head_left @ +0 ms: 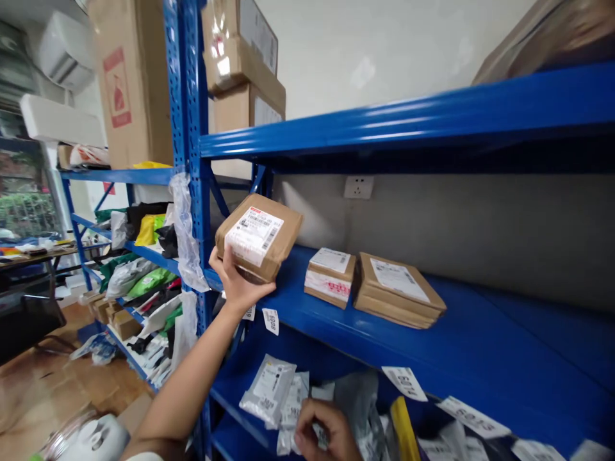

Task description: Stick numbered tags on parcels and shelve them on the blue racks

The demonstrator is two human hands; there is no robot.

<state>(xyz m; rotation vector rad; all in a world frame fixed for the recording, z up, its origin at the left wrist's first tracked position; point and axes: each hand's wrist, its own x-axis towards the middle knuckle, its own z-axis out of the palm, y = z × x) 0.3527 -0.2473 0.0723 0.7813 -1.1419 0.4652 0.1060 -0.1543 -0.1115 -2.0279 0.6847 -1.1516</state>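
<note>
Left grip (pixel 237 282): closed around the lower corner of a cardboard box (pixel 259 237), thumb up the near side, fingers underneath and out of sight. The box sits at 1 o'clock from my palm. It is tipped, with its labelled face turned up toward me and its long edge running roughly 8 to 2 o'clock. It hangs over the front lip of the blue shelf (pixel 480 346) at the shelf's left end, just beside the upright post (pixel 195 160). I cannot tell if its far corner touches the shelf.

At 3 o'clock from the box, two parcels lie flat on the same shelf: a small parcel (pixel 330 276) and a flat parcel (pixel 398 289), side by side and touching or nearly so. There is bare blue between them and the box.

Right grip (pixel 321 435): low, at 5 o'clock from the left, on the shelf below. Its fingers are curled shut on a white bag (pixel 300 400) among the grey bags (pixel 269 390) there (the knuckles hide the pinch itself).

The left grip is nearer the middle shelf, and the right is well apart from it. Number tags (pixel 270 320) hang off the shelf lip.
</note>
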